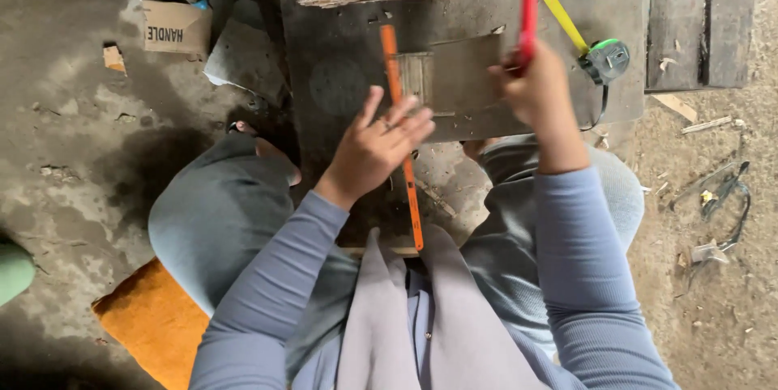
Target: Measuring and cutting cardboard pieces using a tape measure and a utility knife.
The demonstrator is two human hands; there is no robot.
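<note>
Lying under left grip (377,147): orange ruler (403,143)

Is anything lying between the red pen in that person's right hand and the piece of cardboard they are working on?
Nothing visible does. The right hand holds the red pen right at the edge of the cardboard piece. The left hand presses the orange ruler down off to the side.

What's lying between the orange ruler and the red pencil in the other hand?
In the head view, a brown cardboard piece lies flat on the grey board, spanning the stretch between the ruler under the left hand and the pencil in the right hand.
</note>
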